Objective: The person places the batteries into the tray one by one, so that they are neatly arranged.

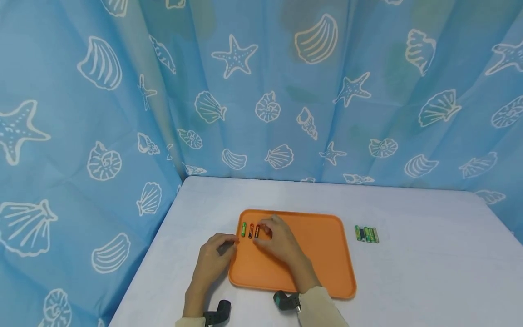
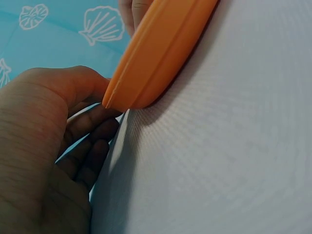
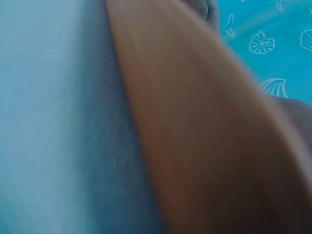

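Note:
An orange tray (image 1: 323,254) lies on the table. Near its upper left corner stand three batteries side by side: a green battery (image 1: 244,229), a red-orange battery (image 1: 251,231) with a dark end, and a dark battery (image 1: 257,231) with orange marks. My right hand (image 1: 279,240) reaches over the tray and pinches the dark battery, index finger at its far end, thumb at its near end. With thumb and fingers, my left hand (image 1: 214,256) holds the tray's left rim. In the left wrist view, the left hand (image 2: 63,112) shows fingers curled at the tray edge (image 2: 156,53).
Right of the tray, several mostly green batteries (image 1: 366,234) lie in a row on the white tablecloth (image 1: 429,263). A blue curtain (image 1: 261,127) with shell and starfish prints hangs behind the table and along its left side. The tray wall (image 3: 195,112) fills much of the right wrist view.

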`<state>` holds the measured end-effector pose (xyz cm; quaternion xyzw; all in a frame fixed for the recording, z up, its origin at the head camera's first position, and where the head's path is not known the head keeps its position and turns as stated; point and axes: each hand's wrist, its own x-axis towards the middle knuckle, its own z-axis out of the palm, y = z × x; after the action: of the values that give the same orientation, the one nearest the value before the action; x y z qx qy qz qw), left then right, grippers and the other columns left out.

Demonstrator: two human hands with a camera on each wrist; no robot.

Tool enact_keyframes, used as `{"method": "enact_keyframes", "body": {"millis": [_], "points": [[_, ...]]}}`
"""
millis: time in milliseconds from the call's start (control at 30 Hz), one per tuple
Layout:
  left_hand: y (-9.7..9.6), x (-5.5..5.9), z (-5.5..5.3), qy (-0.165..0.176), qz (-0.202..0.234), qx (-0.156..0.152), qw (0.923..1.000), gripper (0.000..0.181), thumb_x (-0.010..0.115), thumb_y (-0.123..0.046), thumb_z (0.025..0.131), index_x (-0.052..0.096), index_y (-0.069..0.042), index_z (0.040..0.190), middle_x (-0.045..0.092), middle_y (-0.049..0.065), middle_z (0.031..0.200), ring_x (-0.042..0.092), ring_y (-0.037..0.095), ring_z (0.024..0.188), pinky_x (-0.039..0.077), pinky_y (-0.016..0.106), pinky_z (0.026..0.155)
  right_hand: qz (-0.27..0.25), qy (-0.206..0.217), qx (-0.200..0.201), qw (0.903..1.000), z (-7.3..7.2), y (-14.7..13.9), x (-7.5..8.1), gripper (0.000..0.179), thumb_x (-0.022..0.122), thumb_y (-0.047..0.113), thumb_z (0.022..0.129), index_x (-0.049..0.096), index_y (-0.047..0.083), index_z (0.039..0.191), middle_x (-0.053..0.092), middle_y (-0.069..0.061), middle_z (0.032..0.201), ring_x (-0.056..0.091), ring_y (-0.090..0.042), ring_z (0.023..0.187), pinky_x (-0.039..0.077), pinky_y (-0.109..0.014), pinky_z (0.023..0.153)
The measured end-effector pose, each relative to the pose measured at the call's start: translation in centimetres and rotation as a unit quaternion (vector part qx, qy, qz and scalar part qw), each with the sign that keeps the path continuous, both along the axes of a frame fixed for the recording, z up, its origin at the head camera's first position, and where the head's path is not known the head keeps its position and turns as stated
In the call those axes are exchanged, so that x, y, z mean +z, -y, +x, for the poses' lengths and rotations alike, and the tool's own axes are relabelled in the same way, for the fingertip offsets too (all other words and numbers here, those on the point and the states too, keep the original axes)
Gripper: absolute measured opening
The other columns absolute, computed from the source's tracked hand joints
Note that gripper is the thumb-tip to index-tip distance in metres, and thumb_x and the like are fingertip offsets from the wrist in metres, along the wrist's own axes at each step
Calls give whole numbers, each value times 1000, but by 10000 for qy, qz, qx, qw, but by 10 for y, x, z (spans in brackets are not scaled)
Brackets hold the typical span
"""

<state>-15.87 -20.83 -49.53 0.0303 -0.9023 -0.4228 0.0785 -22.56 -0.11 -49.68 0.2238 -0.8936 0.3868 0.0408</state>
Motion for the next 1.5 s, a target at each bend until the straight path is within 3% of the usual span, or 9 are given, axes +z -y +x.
{"method": "enact_keyframes", "body": {"millis": [367, 633, 1000, 1267, 1500], "points": [[1, 4, -2, -97, 72, -66, 9999, 21, 72, -16, 91, 74, -24, 110, 65, -10, 110, 60, 15, 114, 46, 43, 105, 271, -98, -127, 9995, -4, 3, 2, 40, 81, 38, 84, 69, 14, 113, 47, 7, 86, 45, -12, 79, 38, -30, 69], [-1, -3, 4, 114, 127, 32, 9998, 22, 73, -16, 89, 74, -26, 109, 66, -10, 110, 60, 16, 114, 45, 46, 105, -181, 301, 20, 9994, 9, -9, 17, 44, 74, 27, 92, 62, 6, 129, 50, 1, 96, 48, -14, 85, 47, -30, 73], [-3, 2, 1, 122, 104, 48, 9999, 22, 72, -15, 90, 74, -27, 108, 66, -9, 112, 60, 19, 117, 44, 49, 106, -373, -86, -122, 9992, 26, -52, 61, 24, 69, 20, 96, 68, 14, 119, 53, 13, 90, 53, -9, 83, 50, -27, 71], [-5, -4, 2, 286, 219, 35, 9993, 22, 73, -18, 89, 73, -30, 108, 66, -10, 113, 59, 19, 118, 44, 49, 106, -300, -378, -97, 9988, 41, -82, 73, 18, 69, 19, 97, 70, 20, 115, 55, 15, 89, 52, -6, 80, 50, -29, 71], [-4, -1, 0, 168, 123, 208, 9996, 23, 74, -17, 88, 74, -30, 107, 65, -11, 110, 61, 16, 113, 47, 47, 103, -18, -702, 169, 9974, 43, -109, 75, 20, 70, 15, 95, 68, 17, 115, 56, 16, 92, 52, -5, 81, 50, -27, 70]]}}
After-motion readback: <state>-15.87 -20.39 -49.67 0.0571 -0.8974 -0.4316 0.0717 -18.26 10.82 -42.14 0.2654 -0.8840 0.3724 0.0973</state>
